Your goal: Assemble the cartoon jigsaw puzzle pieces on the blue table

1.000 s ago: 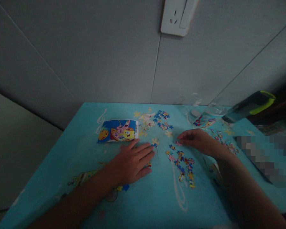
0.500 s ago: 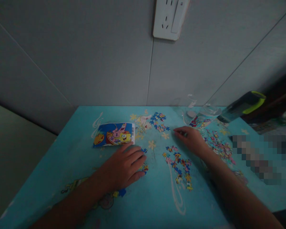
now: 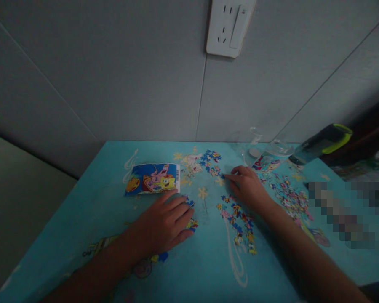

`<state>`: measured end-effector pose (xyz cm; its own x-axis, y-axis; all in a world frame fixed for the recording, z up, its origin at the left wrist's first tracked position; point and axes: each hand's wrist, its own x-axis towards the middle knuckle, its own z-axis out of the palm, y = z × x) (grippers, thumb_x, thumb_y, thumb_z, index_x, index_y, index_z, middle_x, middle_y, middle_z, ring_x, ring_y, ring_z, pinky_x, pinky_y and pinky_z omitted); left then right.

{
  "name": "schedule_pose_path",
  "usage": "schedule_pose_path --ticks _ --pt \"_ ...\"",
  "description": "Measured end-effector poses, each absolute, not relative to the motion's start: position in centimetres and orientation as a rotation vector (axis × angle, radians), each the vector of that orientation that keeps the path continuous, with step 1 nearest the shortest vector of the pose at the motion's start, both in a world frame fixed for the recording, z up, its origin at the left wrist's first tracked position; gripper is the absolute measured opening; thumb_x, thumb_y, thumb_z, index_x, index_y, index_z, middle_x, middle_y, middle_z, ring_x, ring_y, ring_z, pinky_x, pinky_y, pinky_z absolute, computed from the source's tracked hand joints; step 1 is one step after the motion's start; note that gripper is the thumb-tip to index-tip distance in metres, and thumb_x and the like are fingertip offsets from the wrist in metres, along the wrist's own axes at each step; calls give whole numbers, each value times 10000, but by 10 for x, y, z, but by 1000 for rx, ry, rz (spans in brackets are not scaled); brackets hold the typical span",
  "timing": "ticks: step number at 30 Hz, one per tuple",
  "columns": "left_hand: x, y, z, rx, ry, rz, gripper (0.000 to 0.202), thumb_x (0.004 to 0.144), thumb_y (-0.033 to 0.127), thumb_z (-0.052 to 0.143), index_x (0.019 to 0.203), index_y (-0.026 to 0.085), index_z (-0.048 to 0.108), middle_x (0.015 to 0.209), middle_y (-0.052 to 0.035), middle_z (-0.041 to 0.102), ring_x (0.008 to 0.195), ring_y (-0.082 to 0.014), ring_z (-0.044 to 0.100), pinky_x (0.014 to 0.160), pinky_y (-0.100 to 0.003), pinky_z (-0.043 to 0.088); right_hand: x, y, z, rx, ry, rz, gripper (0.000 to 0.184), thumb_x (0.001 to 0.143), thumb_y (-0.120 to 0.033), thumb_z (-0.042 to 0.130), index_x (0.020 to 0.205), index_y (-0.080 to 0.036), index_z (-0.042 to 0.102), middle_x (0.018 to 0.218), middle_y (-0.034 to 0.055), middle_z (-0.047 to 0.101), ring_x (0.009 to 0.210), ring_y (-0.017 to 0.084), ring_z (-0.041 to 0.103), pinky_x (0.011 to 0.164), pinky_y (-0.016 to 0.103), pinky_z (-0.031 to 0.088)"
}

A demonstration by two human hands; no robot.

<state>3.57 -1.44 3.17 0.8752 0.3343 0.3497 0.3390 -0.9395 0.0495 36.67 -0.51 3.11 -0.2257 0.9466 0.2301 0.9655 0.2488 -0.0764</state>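
Observation:
My left hand (image 3: 166, 221) lies palm down with fingers spread and stretched. It partly covers a group of blue, yellow and red jigsaw pieces (image 3: 193, 224), so the rest of that group is hidden. My right hand (image 3: 248, 187) has its index finger stretched out, the tip at a blue jigsaw piece (image 3: 222, 176) on the near end of a small blue-and-pink cluster of pieces (image 3: 211, 158). Its other fingers are partly bent, and no piece shows lifted in them. Nearer me, another cluster of jigsaw pieces (image 3: 236, 219) forms a loose curved shape.
A cartoon picture packet (image 3: 153, 179) lies beyond my left hand. Many loose pieces (image 3: 290, 195) are heaped right of my right forearm. Clear plastic tubs (image 3: 271, 158) and a dark bottle (image 3: 318, 143) stand at the back right, before the wall (image 3: 145, 84).
My right hand has moved a little left and nearer me, its index finger now reaching the end of the far cluster. My left hand stays put. The view has shifted slightly.

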Motion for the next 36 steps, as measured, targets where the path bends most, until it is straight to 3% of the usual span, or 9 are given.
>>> schedule_pose_path --ticks 4,10,18,24,30,36 --pt "37 -14 31 -3041 -558 -541 363 1032 405 497 1251 144 621 1212 -109 679 1203 -290 569 1118 -539 339 338 -24 42 -1685 -2374 2 384 901 -113 602 1223 -266 745 1170 108 625 1055 265 579 953 413 466" --pt "38 -14 30 -3051 -549 -501 412 1036 420 484 1316 137 593 1346 -140 627 1263 -303 546 1132 -543 317 299 -38 43 -1340 -2448 196 361 926 -155 603 1242 -286 721 1186 94 639 1107 275 584 971 450 470" --pt "39 -15 28 -3088 -535 -492 437 1043 438 470 1374 164 553 1362 -110 633 1288 -296 540 1160 -564 275 334 -3 27 -1481 -2261 88 494 950 -116 520 1419 -255 585 1368 85 665 1248 274 598 1060 471 454" --pt "40 -16 29 -3125 -572 -488 423 1044 437 468 1346 157 562 1276 -105 662 1228 -287 560 1146 -570 296 334 0 23 -1584 -2196 29 280 1003 -240 555 1244 -239 700 1164 81 756 1083 261 668 985 423 477" --pt "40 -17 32 -3110 -578 -524 382 1023 427 515 1284 161 602 1139 -99 689 1172 -282 582 1131 -555 336 339 1 22 -1600 -2199 -33 248 1019 -284 553 1193 -233 722 1013 80 781 966 251 694 957 419 458" --pt "42 -18 32 -3084 -556 -551 428 1005 464 542 1304 164 601 1232 -127 659 1203 -295 563 1128 -551 343 314 -7 24 -1481 -2066 228 235 1006 -308 570 1149 -256 749 1036 69 791 934 242 730 896 394 532"
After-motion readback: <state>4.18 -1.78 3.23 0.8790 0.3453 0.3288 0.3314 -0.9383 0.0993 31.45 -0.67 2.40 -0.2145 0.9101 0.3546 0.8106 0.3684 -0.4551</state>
